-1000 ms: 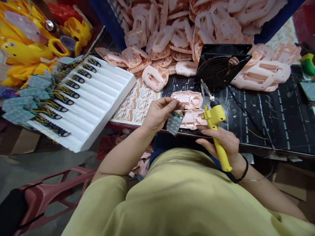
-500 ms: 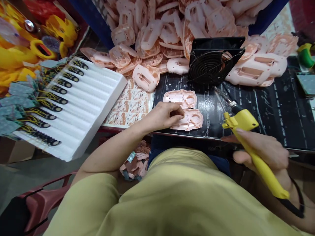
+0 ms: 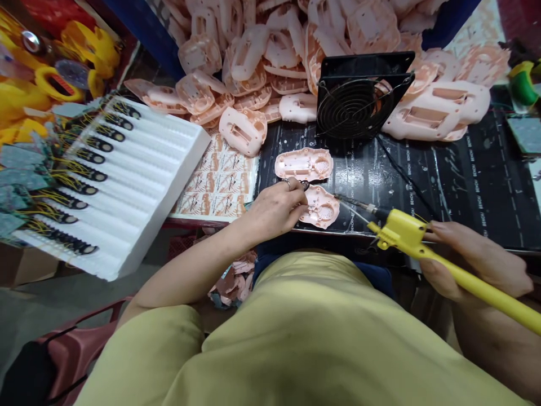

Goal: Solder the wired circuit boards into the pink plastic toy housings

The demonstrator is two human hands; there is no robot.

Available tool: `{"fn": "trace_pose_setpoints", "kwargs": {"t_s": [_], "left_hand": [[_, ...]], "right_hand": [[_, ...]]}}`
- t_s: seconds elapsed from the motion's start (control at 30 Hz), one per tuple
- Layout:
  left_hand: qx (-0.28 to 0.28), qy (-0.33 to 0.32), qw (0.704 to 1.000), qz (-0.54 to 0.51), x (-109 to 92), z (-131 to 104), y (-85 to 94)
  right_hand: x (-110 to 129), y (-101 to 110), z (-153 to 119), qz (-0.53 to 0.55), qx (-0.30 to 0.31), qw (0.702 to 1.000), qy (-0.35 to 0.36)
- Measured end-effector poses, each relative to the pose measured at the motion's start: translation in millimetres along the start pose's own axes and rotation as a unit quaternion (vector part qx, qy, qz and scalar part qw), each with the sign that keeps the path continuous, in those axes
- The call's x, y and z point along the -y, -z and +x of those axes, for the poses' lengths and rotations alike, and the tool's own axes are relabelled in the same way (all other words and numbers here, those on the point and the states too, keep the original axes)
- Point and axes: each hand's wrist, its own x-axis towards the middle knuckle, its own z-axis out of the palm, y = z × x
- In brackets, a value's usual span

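My left hand (image 3: pixel 279 207) is closed, its bent fingertips over the left part of the nearer pink plastic shell (image 3: pixel 323 207). A small black part (image 3: pixel 305 185) with a rounded end pokes out at its fingers; the rest of it is hidden. Behind lies a second pink shell (image 3: pixel 303 164), hollow side up. My right hand (image 3: pixel 473 259) is wrapped around the handle of a yellow soldering gun (image 3: pixel 406 232). Its metal tip and thin feed tube point left, close to the right edge of the nearer shell.
A black fan (image 3: pixel 359 96) stands behind the shells, its cable running right. Pink shells (image 3: pixel 249 51) are heaped at the back. On the left, a white foam tray (image 3: pixel 147 169) carries wired black parts. Yellow plastic parts (image 3: pixel 84 51) lie beyond it.
The soldering gun has swung left and lower, its tip now beside the nearer shell. That shell has shifted slightly left, apart from the other. The black part now shows at my left fingers.
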Motion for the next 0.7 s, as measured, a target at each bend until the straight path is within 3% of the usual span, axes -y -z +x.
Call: {"fn": "trace_pose_setpoints", "kwargs": {"t_s": [0.13, 0.43, 0.7], "left_hand": [[-0.008, 0.010, 1.000, -0.005, 1, 2, -0.1], [0.007, 0.011, 0.994, 0.105, -9, 10, -3.0], [0.014, 0.002, 0.988, 0.157, -14, 10, -3.3]], "right_hand": [[-9, -12, 5, 0.038, 0.030, 0.994, 0.102], [-15, -31, -2, 0.108, 0.004, 0.987, 0.115], [-8, -30, 17, 0.084, 0.048, 0.985, 0.141]]}}
